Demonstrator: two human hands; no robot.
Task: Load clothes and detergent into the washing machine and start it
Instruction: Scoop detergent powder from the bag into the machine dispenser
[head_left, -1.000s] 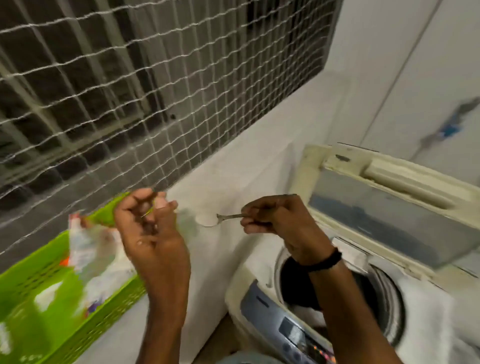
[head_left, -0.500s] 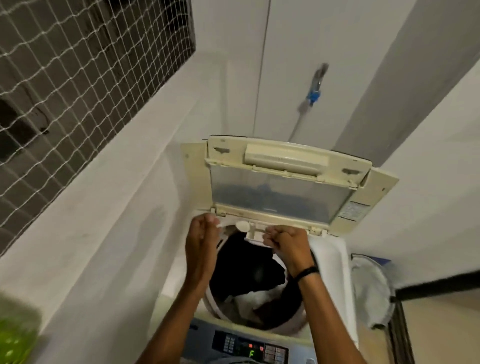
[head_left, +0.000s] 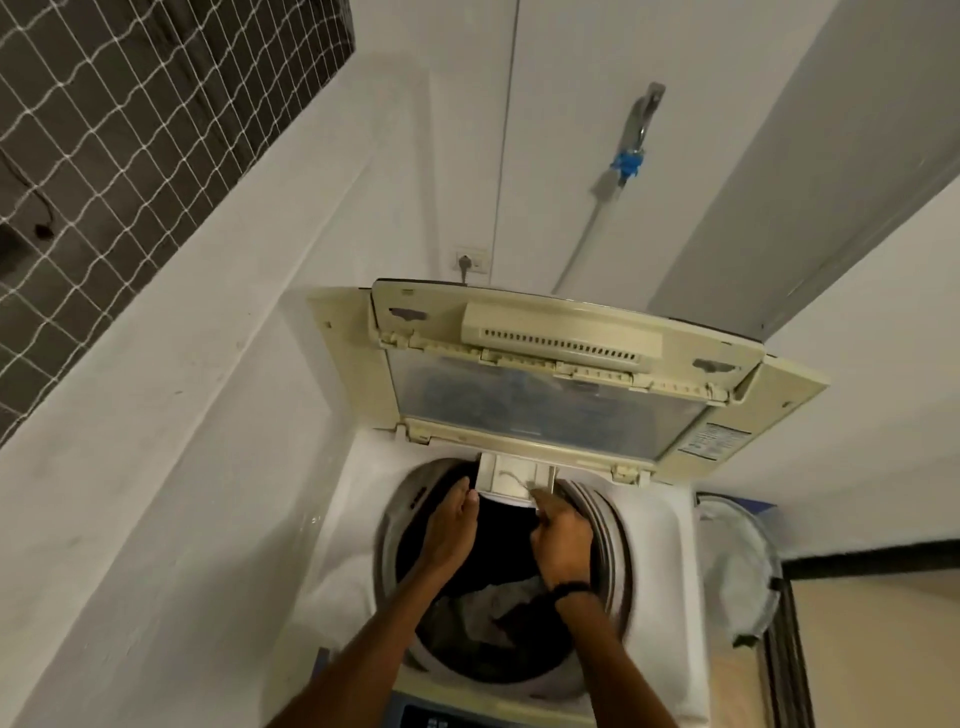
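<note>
The top-loading washing machine (head_left: 353, 566) stands with its lid (head_left: 545, 410) raised. Dark and white clothes (head_left: 493, 613) lie in the drum. At the drum's back rim the small detergent drawer (head_left: 511, 480) is pulled out. My right hand (head_left: 561, 538) pinches the handle of a thin metal spoon (head_left: 519, 483), whose front end lies inside the drawer. My left hand (head_left: 452, 525) reaches over the drum, and its straight fingers touch the drawer's left side. The spoon's bowl is hard to make out.
The control panel (head_left: 441, 719) is at the machine's front edge. A white wall ledge (head_left: 171, 395) runs along the left under a netted window (head_left: 104, 130). A mesh laundry basket (head_left: 737, 566) stands to the right. A tap with a blue fitting (head_left: 628, 161) and a wall socket (head_left: 470, 260) are behind.
My view swung from the green basket on the ledge to the machine. Both hands moved over the drum, and the spoon went from level above the drawer down into it.
</note>
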